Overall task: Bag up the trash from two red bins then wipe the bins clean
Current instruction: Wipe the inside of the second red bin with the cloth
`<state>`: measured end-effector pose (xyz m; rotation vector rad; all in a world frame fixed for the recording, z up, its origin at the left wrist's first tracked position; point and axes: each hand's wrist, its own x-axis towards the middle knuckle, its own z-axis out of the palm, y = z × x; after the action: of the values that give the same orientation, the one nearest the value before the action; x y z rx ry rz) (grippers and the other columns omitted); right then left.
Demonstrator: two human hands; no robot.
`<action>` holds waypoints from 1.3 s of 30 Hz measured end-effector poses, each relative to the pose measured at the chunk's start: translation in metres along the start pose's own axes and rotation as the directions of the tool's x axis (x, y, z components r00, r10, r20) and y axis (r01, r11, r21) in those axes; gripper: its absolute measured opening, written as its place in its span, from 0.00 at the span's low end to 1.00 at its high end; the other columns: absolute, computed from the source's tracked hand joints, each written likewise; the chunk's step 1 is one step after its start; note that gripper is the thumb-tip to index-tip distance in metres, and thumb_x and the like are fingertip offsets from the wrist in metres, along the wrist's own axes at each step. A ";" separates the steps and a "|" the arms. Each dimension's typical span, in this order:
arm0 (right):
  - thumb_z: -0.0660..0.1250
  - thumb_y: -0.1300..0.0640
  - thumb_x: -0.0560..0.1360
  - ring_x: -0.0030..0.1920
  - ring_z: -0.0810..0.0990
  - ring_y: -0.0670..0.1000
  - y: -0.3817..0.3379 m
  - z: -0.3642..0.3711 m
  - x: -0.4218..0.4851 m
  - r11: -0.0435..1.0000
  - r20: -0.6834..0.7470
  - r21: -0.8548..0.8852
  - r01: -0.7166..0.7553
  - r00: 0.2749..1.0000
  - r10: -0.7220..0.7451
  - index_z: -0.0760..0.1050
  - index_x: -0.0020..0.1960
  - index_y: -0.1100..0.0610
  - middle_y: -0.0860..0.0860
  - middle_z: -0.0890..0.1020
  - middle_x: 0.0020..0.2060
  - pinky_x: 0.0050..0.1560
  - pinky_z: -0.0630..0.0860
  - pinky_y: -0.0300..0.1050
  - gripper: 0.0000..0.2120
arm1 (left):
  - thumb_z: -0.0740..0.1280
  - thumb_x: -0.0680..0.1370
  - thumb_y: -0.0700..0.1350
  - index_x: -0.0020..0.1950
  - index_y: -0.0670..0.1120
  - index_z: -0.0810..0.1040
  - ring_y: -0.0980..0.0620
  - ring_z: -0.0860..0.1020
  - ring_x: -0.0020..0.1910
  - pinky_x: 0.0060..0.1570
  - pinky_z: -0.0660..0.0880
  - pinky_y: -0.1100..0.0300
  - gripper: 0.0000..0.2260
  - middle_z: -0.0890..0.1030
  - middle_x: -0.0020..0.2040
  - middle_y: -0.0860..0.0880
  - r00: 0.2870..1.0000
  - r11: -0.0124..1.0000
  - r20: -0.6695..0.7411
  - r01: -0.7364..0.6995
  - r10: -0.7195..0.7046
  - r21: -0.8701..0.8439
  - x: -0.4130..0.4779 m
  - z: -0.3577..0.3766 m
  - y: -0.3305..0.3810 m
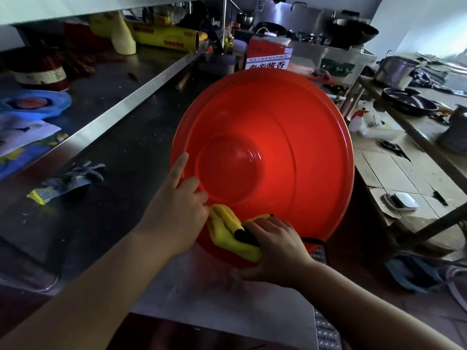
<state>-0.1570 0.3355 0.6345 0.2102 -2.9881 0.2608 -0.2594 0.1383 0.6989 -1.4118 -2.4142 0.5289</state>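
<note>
A large red bin (278, 137) lies tipped with its open mouth facing me, empty inside, its round bottom visible at the centre. My left hand (179, 203) grips the bin's near left rim, thumb along the edge and fingers curled over it. My right hand (275, 248) holds a yellow cloth (227, 228) with a black edge, pressed against the lower inside wall of the bin. Only one red bin is in view.
A steel counter (121, 152) runs along the left with a grey work glove (68, 181), blue plastic and rolls of wrap on its shelf. A red and white carton (267, 59) stands behind the bin. Pans and pots crowd the right bench.
</note>
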 end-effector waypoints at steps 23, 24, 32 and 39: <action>0.51 0.56 0.82 0.68 0.67 0.62 0.076 0.071 0.124 0.951 0.651 -0.309 -0.009 0.727 0.218 0.56 0.76 0.51 0.60 0.65 0.70 0.65 0.65 0.55 0.22 | 0.48 0.71 0.43 0.36 0.52 0.81 0.50 0.76 0.44 0.70 0.42 0.47 0.21 0.76 0.34 0.56 0.997 0.997 -0.046 -0.069 0.068 -0.034 0.013 -0.008 -0.013; 0.51 0.56 0.82 0.68 0.68 0.62 0.079 0.078 0.130 0.953 0.647 -0.302 -0.017 0.731 0.218 0.57 0.76 0.51 0.60 0.66 0.69 0.65 0.67 0.56 0.22 | 0.45 0.69 0.42 0.30 0.52 0.79 0.49 0.76 0.38 0.70 0.48 0.46 0.24 0.74 0.28 0.56 0.994 0.997 -0.094 -0.058 0.054 -0.045 0.014 -0.007 -0.015; 0.51 0.59 0.82 0.65 0.71 0.59 0.067 0.054 0.132 0.957 0.667 -0.289 0.031 0.723 0.179 0.63 0.73 0.55 0.60 0.70 0.66 0.61 0.68 0.51 0.20 | 0.63 0.62 0.44 0.29 0.53 0.79 0.49 0.75 0.38 0.68 0.52 0.46 0.06 0.74 0.28 0.58 0.999 0.995 0.015 -0.049 0.050 -0.083 0.016 -0.007 -0.022; 0.55 0.60 0.79 0.61 0.74 0.54 0.034 -0.054 0.049 0.976 0.643 -0.160 0.148 0.766 -0.011 0.64 0.71 0.47 0.51 0.73 0.60 0.57 0.71 0.48 0.22 | 0.58 0.73 0.45 0.53 0.53 0.78 0.49 0.68 0.59 0.69 0.36 0.47 0.13 0.77 0.50 0.57 0.989 1.000 0.145 -0.018 0.019 -0.009 0.018 -0.011 -0.023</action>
<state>-0.2035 0.3721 0.6892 0.4945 -3.6367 -0.1750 -0.2808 0.1454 0.7197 -1.4471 -2.5193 0.6484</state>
